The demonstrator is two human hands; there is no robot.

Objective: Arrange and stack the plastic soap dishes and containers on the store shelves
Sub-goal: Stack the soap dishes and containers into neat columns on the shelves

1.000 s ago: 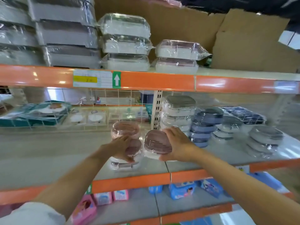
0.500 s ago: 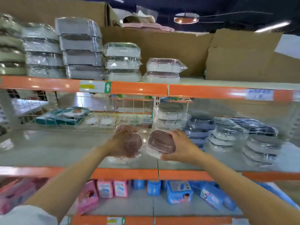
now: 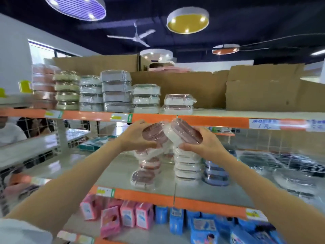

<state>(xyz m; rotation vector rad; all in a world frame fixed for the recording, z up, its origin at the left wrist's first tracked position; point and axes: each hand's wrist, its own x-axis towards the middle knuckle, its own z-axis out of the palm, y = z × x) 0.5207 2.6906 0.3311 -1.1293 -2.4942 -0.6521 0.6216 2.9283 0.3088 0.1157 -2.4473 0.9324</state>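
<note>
Two hands: left hand [image 3: 135, 136] grips one pink soap dish [image 3: 154, 134]; right hand [image 3: 204, 143] grips another [image 3: 186, 132]
Dishes: edges touching
Room: bare shelf [image 3: 112, 171] at left

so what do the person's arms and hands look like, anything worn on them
Both forearms are bare from elbow to wrist. The left hand and right hand wear no gloves, and no rings, watch or bracelets show. The only clothing in view is a white sleeve at the upper left arm, bottom left corner. The right arm's sleeve, if any, is out of frame.
</note>
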